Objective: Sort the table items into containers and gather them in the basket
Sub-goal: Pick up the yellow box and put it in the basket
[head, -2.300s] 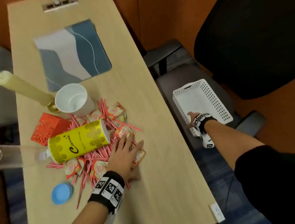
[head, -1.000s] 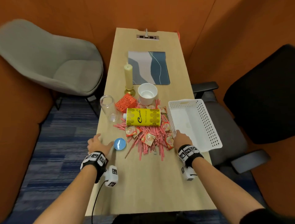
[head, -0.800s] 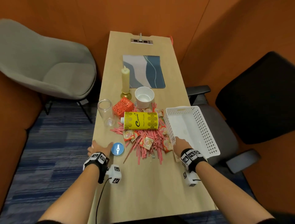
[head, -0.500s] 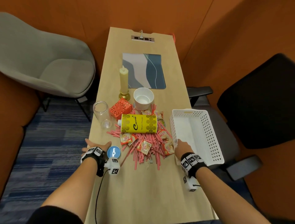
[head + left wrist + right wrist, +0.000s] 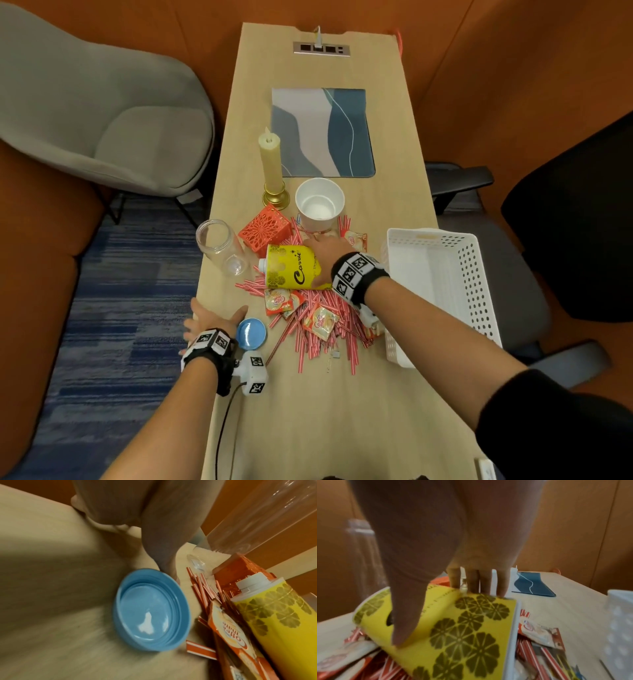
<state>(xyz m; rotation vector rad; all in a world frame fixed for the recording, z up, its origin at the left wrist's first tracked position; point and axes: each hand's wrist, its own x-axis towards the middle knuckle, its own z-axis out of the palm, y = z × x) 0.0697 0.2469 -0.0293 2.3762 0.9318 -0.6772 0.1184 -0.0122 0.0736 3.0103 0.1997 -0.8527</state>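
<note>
A yellow canister (image 5: 291,270) (image 5: 471,635) lies on its side on a heap of red-and-white sticks (image 5: 322,308) and creamer sachets (image 5: 279,301). My right hand (image 5: 322,253) (image 5: 440,612) grips the canister's base end, thumb on the near side and fingers over the far side. A white perforated basket (image 5: 479,291) stands empty at the table's right edge, partly overhanging it. My left hand (image 5: 209,318) (image 5: 130,536) rests flat at the left edge, thumb beside an upturned blue lid (image 5: 251,334) (image 5: 150,609).
A clear lidless jar (image 5: 221,246), a red lattice box (image 5: 265,229), a white cup (image 5: 319,202) and a candle (image 5: 270,161) stand behind the heap. A blue-grey mat (image 5: 322,133) lies farther back. Chairs flank the table.
My right hand has let go of the basket's near corner and moved left and forward onto the yellow canister. My left hand has stayed by the blue lid.
</note>
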